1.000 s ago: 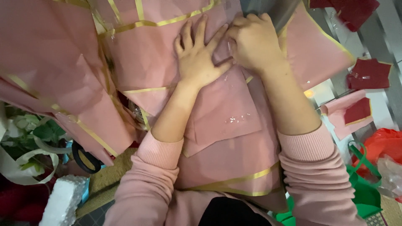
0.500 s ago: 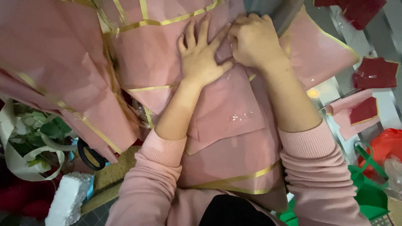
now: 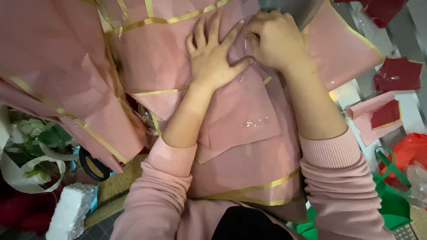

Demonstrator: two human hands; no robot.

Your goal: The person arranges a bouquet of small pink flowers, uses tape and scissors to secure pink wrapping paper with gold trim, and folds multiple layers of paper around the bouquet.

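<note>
Looks like a smoothing and fixing step on the matte pink wrapping-paper sheets with gold edge stripes [image 3: 249,155], overlapped in layers across the lap and spreading up and to the left. Presses down with the left hand [image 3: 215,58]: fingers [image 3: 213,26] spread wide and laid flat on the top sheet, gripping nothing. Curls the right hand [image 3: 275,40] closed just beside it, knuckles up and fingertips tucked onto the same sheet, touching the left thumb. Cannot tell whether a fold or a bit of clear film is pinched there, since that part is hidden. Calls, by judgement, for steady downward pressure so the layers do not slide. Off to the left: black-handled scissors [image 3: 91,166], a white foam block [image 3: 71,213] and green leaves with pale ribbon [image 3: 35,142]. At right, dark red paper pieces [image 3: 398,73].
</note>
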